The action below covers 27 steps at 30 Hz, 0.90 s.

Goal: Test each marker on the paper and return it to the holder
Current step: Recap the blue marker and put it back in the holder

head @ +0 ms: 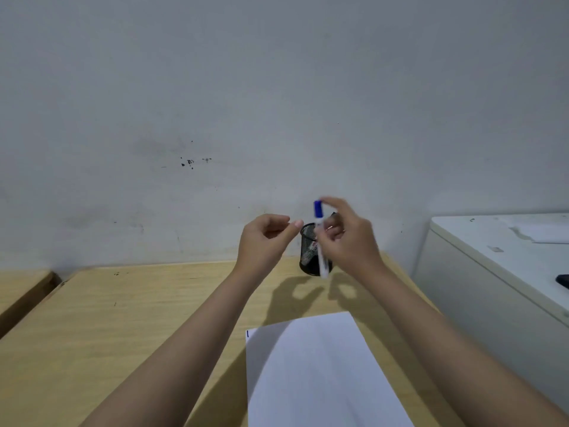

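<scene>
My right hand (348, 238) holds a white marker with a blue cap (320, 238) upright, cap up, in front of the black mesh holder (309, 251). The holder stands at the back of the wooden table and is partly hidden by the marker and my fingers. My left hand (264, 238) hovers just left of the holder, fingers loosely curled with the thumb and forefinger stretched toward the marker, holding nothing. A white sheet of paper (320, 371) lies on the table in front of me, with a short dark blue stroke (247, 334) at its top left corner.
The wooden table (138, 318) ends at a grey wall behind the holder. A white cabinet (498, 266) stands close on the right, with a dark object (563, 280) at its edge. A second wooden surface (21, 288) lies at the left, across a gap.
</scene>
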Available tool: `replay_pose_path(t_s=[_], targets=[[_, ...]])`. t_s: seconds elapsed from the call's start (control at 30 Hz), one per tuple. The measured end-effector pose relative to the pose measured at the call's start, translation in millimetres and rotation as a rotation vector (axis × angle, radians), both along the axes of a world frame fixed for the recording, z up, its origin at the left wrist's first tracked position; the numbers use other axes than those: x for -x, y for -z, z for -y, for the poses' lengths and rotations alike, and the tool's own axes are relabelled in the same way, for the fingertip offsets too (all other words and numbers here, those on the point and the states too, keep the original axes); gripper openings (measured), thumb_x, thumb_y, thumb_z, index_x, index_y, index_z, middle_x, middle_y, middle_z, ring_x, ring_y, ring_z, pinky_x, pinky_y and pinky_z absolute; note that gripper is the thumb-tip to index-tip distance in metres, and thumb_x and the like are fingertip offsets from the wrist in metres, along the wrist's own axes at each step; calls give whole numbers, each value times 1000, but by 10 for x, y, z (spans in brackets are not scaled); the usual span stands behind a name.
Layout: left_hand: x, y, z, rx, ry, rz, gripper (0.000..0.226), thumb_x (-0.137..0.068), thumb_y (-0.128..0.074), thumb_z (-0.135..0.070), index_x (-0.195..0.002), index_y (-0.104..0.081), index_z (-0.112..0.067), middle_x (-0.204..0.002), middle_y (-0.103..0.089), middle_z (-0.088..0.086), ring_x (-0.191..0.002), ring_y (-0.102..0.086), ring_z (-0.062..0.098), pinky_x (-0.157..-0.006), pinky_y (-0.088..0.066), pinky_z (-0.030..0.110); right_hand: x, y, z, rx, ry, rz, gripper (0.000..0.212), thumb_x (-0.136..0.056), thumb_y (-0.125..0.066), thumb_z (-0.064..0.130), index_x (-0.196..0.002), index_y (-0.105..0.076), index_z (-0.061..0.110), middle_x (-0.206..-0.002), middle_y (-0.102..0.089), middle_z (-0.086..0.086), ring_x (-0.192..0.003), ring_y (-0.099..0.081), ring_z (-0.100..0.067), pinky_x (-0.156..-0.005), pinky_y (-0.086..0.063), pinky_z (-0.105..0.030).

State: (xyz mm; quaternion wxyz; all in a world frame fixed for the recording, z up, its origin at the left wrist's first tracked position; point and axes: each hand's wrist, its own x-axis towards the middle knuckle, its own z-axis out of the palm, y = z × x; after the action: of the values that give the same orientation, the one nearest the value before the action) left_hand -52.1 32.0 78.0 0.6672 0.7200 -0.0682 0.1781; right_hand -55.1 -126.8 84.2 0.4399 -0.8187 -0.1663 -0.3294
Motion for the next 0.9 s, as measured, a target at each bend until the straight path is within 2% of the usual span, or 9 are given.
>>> replay_pose_path(t_s=[0.07,0.17,0.3,0.4,0.5,0.6,0.7,0.77,0.9], targets=[[-204,55,72,-178,-21,11,32,-74,-73,-39,-94,-68,-15,-96,-70,-2,-88,-64,12,-74,-46,21,-241,-134,165,-152,121,49,36,-79,-63,11,-111,-55,26,-64,-63,2,-49,-57,-3,-57,-48,-16],[-481,199,185,-464,-37,59,33,-78,-69,-36,-104,-65,-16,-109,-65,-1,-98,-59,16,-81,-44,27,-539,-271,338,-277,232,46,42,-78,-63,10,-114,-50,25,-66,-63,0,-56,-61,-5,-55,-44,-10],[-752,323,354,-684,-66,76,30,-82,-62,-31,-105,-67,-13,-111,-63,7,-105,-58,25,-87,-47,37,-789,-174,357,-245,273,-79,36,-78,-59,6,-110,-49,18,-59,-59,-2,-56,-57,-15,-51,-41,-13],[-849,359,459,-689,-99,38,24,-83,-61,-30,-95,-71,-12,-104,-65,9,-99,-59,27,-81,-49,36,-929,47,336,-177,280,-226,35,-75,-58,4,-104,-45,16,-76,-65,-17,-59,-55,-25,-53,-42,-27],[-900,408,529,-670,-123,16,24,-82,-64,-30,-88,-73,-8,-95,-70,13,-92,-62,29,-76,-51,37,-1002,211,321,-174,307,-363,36,-71,-63,4,-101,-43,10,-94,-61,-19,-68,-54,-27,-55,-40,-28],[-929,480,556,-555,-155,-1,26,-79,-68,-32,-85,-73,-7,-86,-73,12,-83,-65,27,-70,-50,33,-1059,316,293,-132,307,-462,36,-71,-70,8,-100,-49,5,-101,-58,-15,-77,-53,-25,-53,-38,-27],[-930,526,573,-447,-165,-7,25,-75,-73,-30,-82,-74,-6,-83,-73,13,-80,-65,25,-72,-51,34,-1134,363,269,-54,360,-453,41,-76,-69,20,-110,-51,7,-115,-53,-16,-99,-54,-29,-74,-46,-33],[-924,533,571,-421,-169,-8,25,-74,-73,-29,-81,-73,-5,-83,-73,14,-81,-65,26,-74,-52,35,-1194,358,256,28,427,-469,43,-80,-63,26,-118,-51,10,-123,-47,-15,-115,-47,-33,-89,-45,-41],[-894,536,570,-416,-166,6,24,-76,-73,-28,-83,-73,-4,-85,-72,15,-83,-65,26,-74,-50,33,-1251,295,207,164,532,-524,29,-84,-56,29,-105,-63,11,-121,-48,-15,-116,-44,-35,-93,-38,-43]])
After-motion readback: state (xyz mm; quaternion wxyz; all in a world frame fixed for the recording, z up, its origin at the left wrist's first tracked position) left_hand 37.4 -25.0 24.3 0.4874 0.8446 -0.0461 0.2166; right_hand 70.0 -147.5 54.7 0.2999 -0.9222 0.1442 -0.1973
